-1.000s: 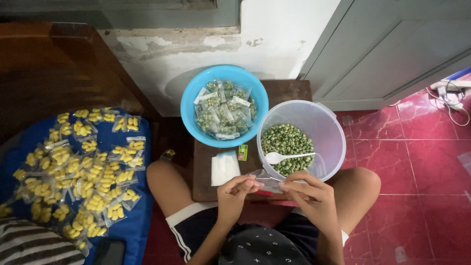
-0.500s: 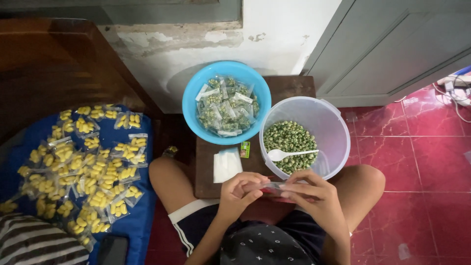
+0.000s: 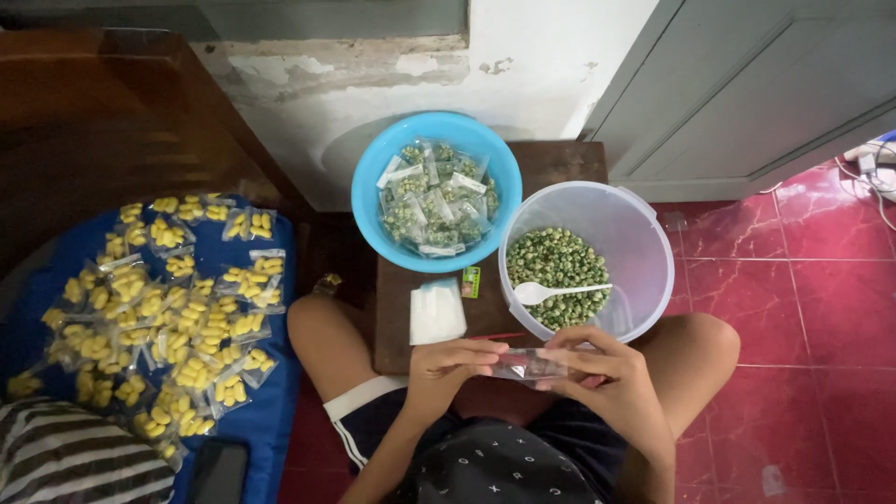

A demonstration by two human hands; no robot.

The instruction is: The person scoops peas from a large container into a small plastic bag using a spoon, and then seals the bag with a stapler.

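Left hand (image 3: 453,366) and right hand (image 3: 607,373), fingers pinched on opposite ends of a small clear plastic bag (image 3: 528,364) held between them above the lap. Just beyond the right hand, a translucent tub (image 3: 644,243) holds green coated nuts (image 3: 555,261) and a white spoon (image 3: 551,292). Beyond the left hand lie a stack of empty bags (image 3: 437,312) and a blue bowl (image 3: 373,201) of filled packets (image 3: 434,198).

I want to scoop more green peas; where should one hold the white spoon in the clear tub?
Grip the white spoon by its handle end, at the right, coming from above. The handle lies flat on the green peas, pointing toward the clear tub wall, free of the hands.
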